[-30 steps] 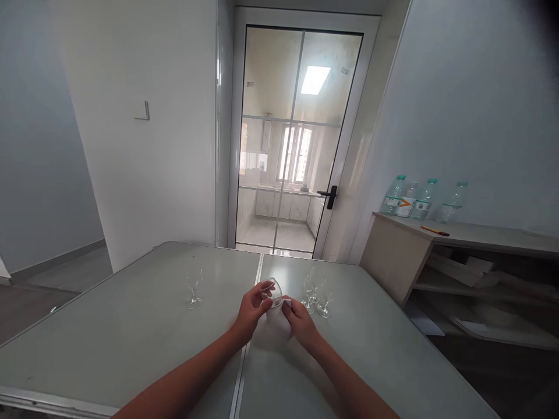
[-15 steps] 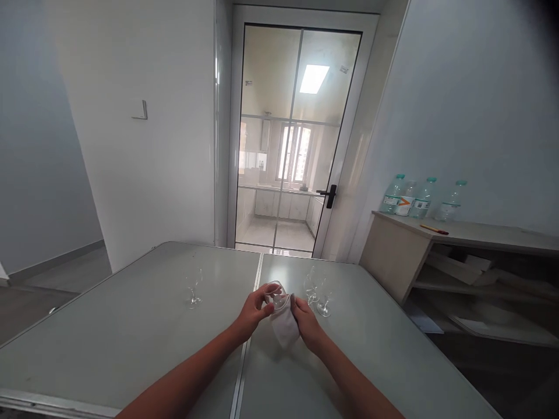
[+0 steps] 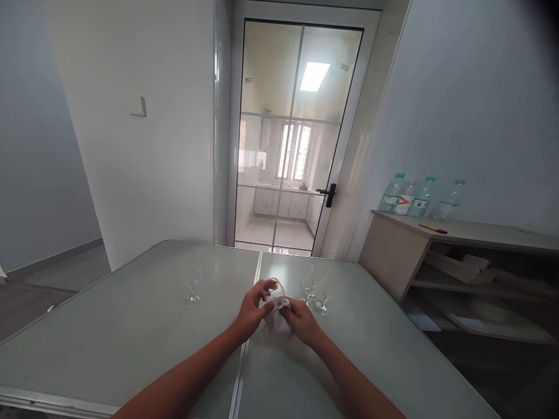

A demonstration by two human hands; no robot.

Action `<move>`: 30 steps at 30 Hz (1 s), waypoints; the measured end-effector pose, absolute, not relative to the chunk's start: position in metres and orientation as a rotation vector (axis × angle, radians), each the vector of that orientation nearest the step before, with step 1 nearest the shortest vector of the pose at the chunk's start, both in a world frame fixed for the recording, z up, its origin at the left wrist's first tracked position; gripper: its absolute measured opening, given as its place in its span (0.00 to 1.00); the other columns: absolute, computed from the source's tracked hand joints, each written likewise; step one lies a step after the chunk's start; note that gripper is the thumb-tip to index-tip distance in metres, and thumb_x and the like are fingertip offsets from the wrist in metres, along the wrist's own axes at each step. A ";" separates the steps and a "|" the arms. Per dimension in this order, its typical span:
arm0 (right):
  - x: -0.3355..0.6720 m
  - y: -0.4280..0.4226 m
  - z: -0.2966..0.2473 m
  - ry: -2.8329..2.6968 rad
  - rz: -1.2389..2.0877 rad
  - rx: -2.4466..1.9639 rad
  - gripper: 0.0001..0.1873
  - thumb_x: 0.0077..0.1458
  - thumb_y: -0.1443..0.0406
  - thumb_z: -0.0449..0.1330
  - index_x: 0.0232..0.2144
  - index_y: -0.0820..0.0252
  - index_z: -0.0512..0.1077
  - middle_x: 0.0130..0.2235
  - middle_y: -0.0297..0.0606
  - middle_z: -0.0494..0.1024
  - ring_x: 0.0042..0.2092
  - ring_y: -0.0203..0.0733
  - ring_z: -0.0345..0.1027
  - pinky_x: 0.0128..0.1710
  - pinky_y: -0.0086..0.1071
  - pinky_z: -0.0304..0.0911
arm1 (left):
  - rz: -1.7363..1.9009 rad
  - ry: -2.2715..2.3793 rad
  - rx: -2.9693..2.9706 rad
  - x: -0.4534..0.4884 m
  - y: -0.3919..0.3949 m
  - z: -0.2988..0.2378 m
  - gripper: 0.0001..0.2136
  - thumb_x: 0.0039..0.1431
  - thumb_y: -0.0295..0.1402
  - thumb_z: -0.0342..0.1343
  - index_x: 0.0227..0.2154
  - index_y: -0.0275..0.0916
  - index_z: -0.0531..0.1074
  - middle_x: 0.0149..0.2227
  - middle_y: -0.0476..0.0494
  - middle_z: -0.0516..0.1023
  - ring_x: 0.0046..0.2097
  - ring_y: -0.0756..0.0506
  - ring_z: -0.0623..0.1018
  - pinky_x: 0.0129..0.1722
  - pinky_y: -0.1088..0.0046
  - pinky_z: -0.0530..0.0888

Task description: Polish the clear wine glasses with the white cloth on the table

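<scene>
My left hand (image 3: 253,306) is closed round the bowl of a clear wine glass (image 3: 275,289), with the thumb on the near side. A white cloth (image 3: 280,324) is pinched in my right hand (image 3: 301,320) against the lower part of this glass and hangs down, slightly blurred. The glass's stem and foot are hidden by cloth and fingers. Just beyond my right hand, more stemmed glasses (image 3: 323,306) stand upright close together on the grey table (image 3: 131,326). Another wine glass (image 3: 193,299) stands by itself to the left of my left hand.
A metal-edged seam (image 3: 239,378) splits the tabletop. Beyond its far edge is a glazed door (image 3: 301,145) with a black handle (image 3: 331,195). On the right, a shelf unit (image 3: 393,244) bears several plastic bottles (image 3: 421,201) and a yellow-red pen-like item (image 3: 433,228).
My right hand has shifted slightly left and down with the cloth, which now gathers lower on the glass. The glass's bowl shows more plainly; my left hand still holds it.
</scene>
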State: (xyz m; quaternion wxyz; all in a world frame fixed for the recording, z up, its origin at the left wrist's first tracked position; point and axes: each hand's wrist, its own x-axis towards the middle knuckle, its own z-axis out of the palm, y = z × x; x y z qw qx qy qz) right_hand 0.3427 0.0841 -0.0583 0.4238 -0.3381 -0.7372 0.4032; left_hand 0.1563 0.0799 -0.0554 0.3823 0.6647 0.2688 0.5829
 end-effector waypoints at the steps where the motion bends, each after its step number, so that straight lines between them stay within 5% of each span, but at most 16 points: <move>1: 0.343 0.085 -0.060 -1.824 1.032 -0.845 0.22 0.62 0.50 0.56 0.32 0.62 0.78 0.27 0.34 0.74 0.30 0.39 0.61 0.31 0.30 0.55 | 1.486 0.664 1.676 0.156 0.080 -0.056 0.27 0.57 0.51 0.61 0.55 0.40 0.72 0.52 0.35 0.73 0.51 0.37 0.73 0.51 0.61 0.69; 10: 0.357 0.078 -0.053 -1.584 0.400 -0.849 0.17 0.65 0.59 0.52 0.49 0.55 0.75 0.50 0.45 0.77 0.52 0.51 0.69 0.54 0.41 0.61 | 1.683 0.750 1.854 0.151 0.074 -0.045 0.25 0.59 0.52 0.60 0.53 0.42 0.72 0.47 0.38 0.73 0.43 0.42 0.71 0.45 0.64 0.68; 14: 0.346 0.081 -0.057 -1.354 0.692 -0.996 0.24 0.65 0.49 0.53 0.55 0.55 0.71 0.54 0.45 0.76 0.53 0.50 0.69 0.52 0.39 0.63 | 1.738 0.691 1.828 0.150 0.070 -0.040 0.28 0.58 0.56 0.58 0.53 0.41 0.71 0.50 0.37 0.71 0.44 0.41 0.70 0.45 0.65 0.68; 22: 0.340 0.079 -0.048 -1.076 1.602 -0.791 0.33 0.57 0.38 0.55 0.42 0.60 0.78 0.38 0.45 0.81 0.40 0.49 0.74 0.38 0.36 0.67 | 1.728 0.743 1.892 0.151 0.072 -0.042 0.28 0.57 0.55 0.60 0.55 0.43 0.71 0.49 0.38 0.73 0.44 0.40 0.71 0.45 0.64 0.69; 30: 0.350 0.093 -0.061 -1.166 1.608 -0.780 0.24 0.48 0.50 0.71 0.40 0.63 0.81 0.35 0.42 0.81 0.32 0.41 0.71 0.31 0.32 0.63 | 1.630 0.700 2.186 0.153 0.072 -0.052 0.28 0.55 0.44 0.66 0.58 0.44 0.70 0.51 0.35 0.74 0.51 0.36 0.74 0.52 0.57 0.73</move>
